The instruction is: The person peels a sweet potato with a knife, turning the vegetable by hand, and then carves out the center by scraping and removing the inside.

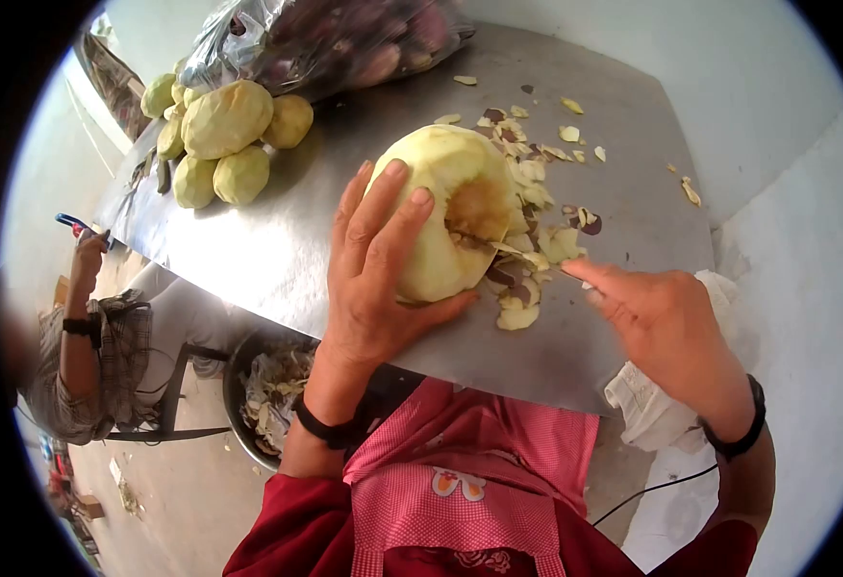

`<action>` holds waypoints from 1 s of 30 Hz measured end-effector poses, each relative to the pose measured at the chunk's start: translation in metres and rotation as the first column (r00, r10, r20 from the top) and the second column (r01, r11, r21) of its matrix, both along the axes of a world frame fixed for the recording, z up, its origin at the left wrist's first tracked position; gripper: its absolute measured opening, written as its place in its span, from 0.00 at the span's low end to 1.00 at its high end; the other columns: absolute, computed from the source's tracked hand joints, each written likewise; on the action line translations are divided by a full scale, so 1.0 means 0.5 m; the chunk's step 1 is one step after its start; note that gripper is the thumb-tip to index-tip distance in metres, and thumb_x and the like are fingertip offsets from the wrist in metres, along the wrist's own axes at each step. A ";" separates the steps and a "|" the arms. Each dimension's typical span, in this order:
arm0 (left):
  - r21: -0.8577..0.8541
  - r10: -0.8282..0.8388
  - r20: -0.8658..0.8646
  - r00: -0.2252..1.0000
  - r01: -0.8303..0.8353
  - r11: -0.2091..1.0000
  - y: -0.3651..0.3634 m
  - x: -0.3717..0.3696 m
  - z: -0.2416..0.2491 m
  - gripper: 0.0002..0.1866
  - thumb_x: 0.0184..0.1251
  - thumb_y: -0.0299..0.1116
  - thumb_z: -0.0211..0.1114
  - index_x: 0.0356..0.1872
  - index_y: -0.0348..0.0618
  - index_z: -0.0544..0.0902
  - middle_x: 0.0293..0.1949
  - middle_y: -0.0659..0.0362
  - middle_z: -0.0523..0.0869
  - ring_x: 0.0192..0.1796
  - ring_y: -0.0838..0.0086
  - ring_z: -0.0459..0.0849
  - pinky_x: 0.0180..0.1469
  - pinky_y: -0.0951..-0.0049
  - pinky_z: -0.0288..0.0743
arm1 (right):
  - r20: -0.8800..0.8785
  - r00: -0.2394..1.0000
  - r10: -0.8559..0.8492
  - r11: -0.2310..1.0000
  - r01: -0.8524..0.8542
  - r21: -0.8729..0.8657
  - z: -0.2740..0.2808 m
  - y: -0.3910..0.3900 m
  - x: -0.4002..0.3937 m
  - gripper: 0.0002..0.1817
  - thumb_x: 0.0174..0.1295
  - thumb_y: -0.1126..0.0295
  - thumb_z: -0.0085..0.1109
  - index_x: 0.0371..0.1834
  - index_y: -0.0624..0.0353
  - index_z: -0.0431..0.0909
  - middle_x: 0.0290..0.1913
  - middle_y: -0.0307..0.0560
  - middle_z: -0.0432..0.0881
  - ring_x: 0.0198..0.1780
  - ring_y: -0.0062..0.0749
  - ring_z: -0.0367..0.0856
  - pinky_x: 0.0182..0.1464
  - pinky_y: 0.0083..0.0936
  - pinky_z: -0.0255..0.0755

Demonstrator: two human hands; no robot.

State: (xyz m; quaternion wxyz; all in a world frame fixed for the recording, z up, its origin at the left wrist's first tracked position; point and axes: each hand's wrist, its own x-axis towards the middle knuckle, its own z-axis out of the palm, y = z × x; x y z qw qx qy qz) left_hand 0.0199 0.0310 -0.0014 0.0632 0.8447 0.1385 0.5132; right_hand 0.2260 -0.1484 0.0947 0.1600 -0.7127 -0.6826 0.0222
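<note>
A large, round, pale-yellow peeled eggplant [419, 252] sits over the metal table, with a browned hollow facing right. My left hand [373, 260] is wrapped round its left side, fingers over the top and thumb beneath. My right hand [662, 322] is closed on a small knife [506, 248], its thin blade reaching to the edge of the hollow. Most of the handle is hidden in my fingers. Pale and dark-purple peelings [517, 315] lie scattered under and beyond the eggplant.
Several peeled eggplants [229, 120] are piled at the table's far left, beside a clear plastic bag [344, 43] of purple ones. Below the metal table [633, 125] stands a basin [248, 423] of peelings. Another person's hand [89, 255] holds a blue-handled tool at left. A white cloth [647, 409] hangs at right.
</note>
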 end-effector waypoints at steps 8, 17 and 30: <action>-0.022 -0.032 0.034 0.999 0.032 0.999 0.004 -0.001 -0.007 0.55 0.24 0.33 0.87 0.66 0.49 0.71 0.70 0.48 0.68 0.71 0.40 0.65 0.69 0.44 0.66 | -0.550 0.810 -0.204 0.977 0.129 -0.173 0.066 -0.005 -0.003 0.13 0.70 0.72 0.54 0.55 0.60 0.81 0.18 0.45 0.63 0.21 0.22 0.58 0.24 0.25 0.57; -0.025 -0.041 0.024 0.999 0.041 0.999 0.004 -0.002 -0.010 0.55 0.25 0.33 0.87 0.67 0.48 0.70 0.71 0.47 0.67 0.72 0.40 0.64 0.70 0.43 0.64 | -0.519 0.852 -0.071 0.983 -0.028 -0.181 0.022 -0.010 -0.016 0.14 0.69 0.71 0.56 0.56 0.55 0.82 0.17 0.50 0.68 0.17 0.29 0.62 0.25 0.26 0.62; -0.032 -0.040 -0.012 0.999 0.039 0.999 0.000 0.003 0.006 0.52 0.26 0.33 0.86 0.65 0.50 0.73 0.71 0.50 0.67 0.71 0.41 0.64 0.69 0.46 0.66 | -0.109 0.993 0.043 0.996 -0.033 0.085 -0.034 -0.010 -0.006 0.16 0.65 0.70 0.60 0.55 0.46 0.82 0.22 0.52 0.79 0.23 0.49 0.79 0.27 0.40 0.70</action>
